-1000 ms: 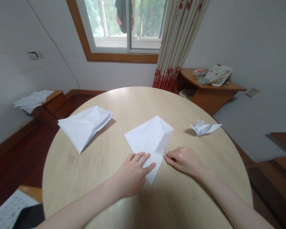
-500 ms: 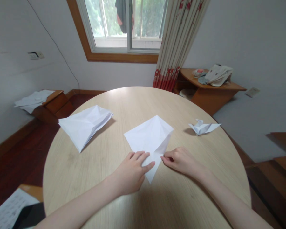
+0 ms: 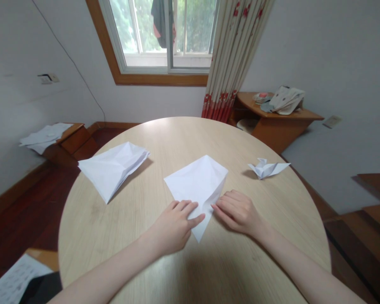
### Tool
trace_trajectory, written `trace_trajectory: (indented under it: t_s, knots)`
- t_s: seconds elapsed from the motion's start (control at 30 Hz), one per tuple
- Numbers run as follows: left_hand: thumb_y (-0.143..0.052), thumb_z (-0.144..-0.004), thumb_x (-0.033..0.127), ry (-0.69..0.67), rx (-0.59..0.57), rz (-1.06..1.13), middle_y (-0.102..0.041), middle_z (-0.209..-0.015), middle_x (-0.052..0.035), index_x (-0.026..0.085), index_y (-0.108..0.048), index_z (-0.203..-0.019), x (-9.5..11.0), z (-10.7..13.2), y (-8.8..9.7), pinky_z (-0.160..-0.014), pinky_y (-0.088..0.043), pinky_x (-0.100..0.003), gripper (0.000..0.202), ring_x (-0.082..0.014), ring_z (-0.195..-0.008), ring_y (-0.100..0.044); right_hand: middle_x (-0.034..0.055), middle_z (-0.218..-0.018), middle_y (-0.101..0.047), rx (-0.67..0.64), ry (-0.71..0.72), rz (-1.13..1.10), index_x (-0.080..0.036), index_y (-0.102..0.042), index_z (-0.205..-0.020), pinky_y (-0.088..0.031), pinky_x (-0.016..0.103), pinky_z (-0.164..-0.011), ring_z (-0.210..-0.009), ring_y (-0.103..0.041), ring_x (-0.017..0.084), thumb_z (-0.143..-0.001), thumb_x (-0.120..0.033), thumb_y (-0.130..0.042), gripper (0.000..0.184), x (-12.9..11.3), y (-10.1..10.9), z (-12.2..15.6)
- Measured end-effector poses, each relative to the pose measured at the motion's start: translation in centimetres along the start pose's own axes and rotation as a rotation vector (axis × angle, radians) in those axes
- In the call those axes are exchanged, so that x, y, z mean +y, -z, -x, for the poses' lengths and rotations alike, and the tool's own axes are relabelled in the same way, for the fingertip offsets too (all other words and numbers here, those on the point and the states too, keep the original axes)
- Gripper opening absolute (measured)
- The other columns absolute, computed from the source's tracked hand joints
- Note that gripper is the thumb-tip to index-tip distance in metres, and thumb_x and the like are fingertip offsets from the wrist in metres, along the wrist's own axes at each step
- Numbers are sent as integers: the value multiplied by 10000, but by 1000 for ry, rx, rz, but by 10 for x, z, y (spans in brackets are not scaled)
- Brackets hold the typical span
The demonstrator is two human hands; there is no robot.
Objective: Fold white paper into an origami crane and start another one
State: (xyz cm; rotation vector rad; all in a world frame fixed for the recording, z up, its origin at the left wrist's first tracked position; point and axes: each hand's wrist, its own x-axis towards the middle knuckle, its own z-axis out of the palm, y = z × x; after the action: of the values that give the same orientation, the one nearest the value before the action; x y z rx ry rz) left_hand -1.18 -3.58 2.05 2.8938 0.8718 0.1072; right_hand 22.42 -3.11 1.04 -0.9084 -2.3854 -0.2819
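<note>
A creased white sheet of paper (image 3: 199,177) lies on the round table in front of me, one corner pointing toward me. My left hand (image 3: 175,226) rests flat on its lower left part, fingers spread and thumb out. At the sheet's right edge, my right hand (image 3: 237,211) is closed with thumb and fingertips pinching the paper, where the edge lifts slightly into a fold. To the left sits a stack of creased white paper sheets (image 3: 117,162). A small folded paper bird (image 3: 264,169) stands on the right side of the table.
The pale round wooden table (image 3: 139,270) fills the middle. Beyond it are a window, a curtain (image 3: 232,59) and a corner shelf (image 3: 272,126) with a cloth bag (image 3: 286,100). Papers lie on a low cabinet (image 3: 77,141) at left. Printed sheets (image 3: 15,274) show at lower left.
My right hand has turned a little, its knuckles and fingers now drawn closer over the sheet's right edge. My left hand stays in place. The view has shifted slightly.
</note>
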Motion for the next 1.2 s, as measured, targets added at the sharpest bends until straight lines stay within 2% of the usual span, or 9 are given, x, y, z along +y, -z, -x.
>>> trace_trajectory:
  t_s: [0.17, 0.33, 0.43, 0.67, 0.77, 0.87, 0.97, 1.07, 1.2]
  knots:
    - [-492, -856, 129, -7, 26, 16, -487, -1370, -153, 204, -517, -1335, 0, 0, -3, -955, -434, -461, 486, -307, -1214, -478, 78, -1045, -720, 6, 91, 46, -196, -649, -1088, -431, 342, -837, -986, -609, 204, -914, -116, -408, 308, -1, -1, 0]
    - [-507, -825, 75, -37, 76, 91, -465, -1385, -204, 116, -524, -1320, 0, -1, -13, -1028, -426, -448, 497, -309, -1283, -441, 54, -1275, -633, -80, 5, 187, -218, -558, -1262, -199, 430, -1078, -1271, -455, 219, -896, -75, -447, 407, 1, -11, 0]
    - [-490, -826, 72, -55, 72, 128, -452, -1404, -211, 95, -509, -1325, -2, -2, -18, -1023, -451, -450, 500, -311, -1305, -430, 26, -1117, -709, -51, -36, 210, -239, -620, -1130, -106, 468, -1089, -1244, -473, 225, -913, -79, -445, 321, 2, -14, 0]
    - [-439, -879, 108, -80, 30, 216, -490, -1391, -163, 200, -484, -1367, -13, -2, -12, -1006, -471, -420, 499, -290, -1296, -465, -17, -858, -735, 28, -66, 184, -229, -631, -833, -114, 453, -1062, -1133, -557, 208, -918, -101, -471, 222, 3, -3, 1]
    - [-407, -903, 123, -56, 41, 255, -480, -1412, -143, 173, -333, -1453, -15, -3, -9, -1035, -446, -398, 557, -252, -1316, -445, -6, -833, -731, 15, -89, 151, -214, -633, -808, -127, 470, -1057, -1097, -594, 214, -904, -88, -473, 225, 5, 3, 0]
    - [-365, -957, 187, 4, 45, 276, -436, -1450, -142, 128, -205, -1489, -19, -5, -8, -1076, -397, -379, 559, -217, -1330, -429, 20, -822, -724, -22, -66, 73, -195, -641, -806, -238, 461, -1032, -953, -647, 200, -901, -82, -451, 241, 8, 9, -1]
    - [-363, -996, 378, 31, 55, 255, -413, -1464, -149, 122, -232, -1478, -24, -6, -8, -1099, -354, -398, 561, -236, -1340, -414, 62, -826, -723, -98, -33, 15, -177, -666, -834, -431, 380, -868, -822, -650, 193, -885, -79, -441, 250, 12, 10, -1]
    - [-463, -893, 612, 19, 77, 213, -426, -1454, -158, 137, -281, -1466, -27, -6, -10, -1106, -325, -436, 766, -278, -1345, -401, 79, -866, -738, -153, -52, -13, -174, -694, -896, -500, 349, -757, -834, -666, 207, -882, -95, -466, 241, 14, 8, 2]
    - [-571, -711, 755, 8, 96, 152, -422, -1456, -162, 158, -354, -1439, -26, -5, -12, -1089, -324, -489, 967, -335, -1338, -392, 79, -1028, -741, -194, -87, -65, -196, -700, -1050, -548, 372, -809, -939, -691, 219, -895, -147, -520, 243, 15, 3, 6]
